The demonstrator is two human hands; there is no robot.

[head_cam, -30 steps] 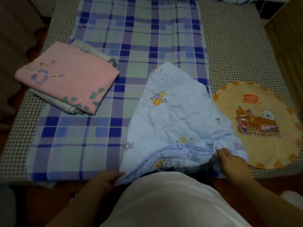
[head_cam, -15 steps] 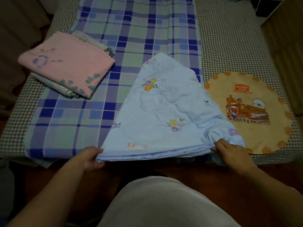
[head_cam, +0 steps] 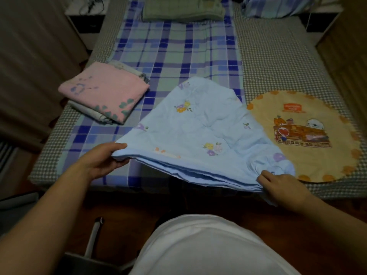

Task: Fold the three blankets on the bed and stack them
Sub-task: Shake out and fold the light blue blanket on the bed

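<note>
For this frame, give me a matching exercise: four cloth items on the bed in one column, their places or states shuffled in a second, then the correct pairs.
Things:
1. light blue blanket
2. pink blanket
3. round orange mat
4. green folded cloth

States or places:
A. lies flat near the bed's right edge
B. folded, on top of a whitish folded cloth at the left
C. held at its near corners by the left hand and right hand
D. at the far end of the bed

Pairs: 1-C, 2-B, 3-A, 4-D
</note>
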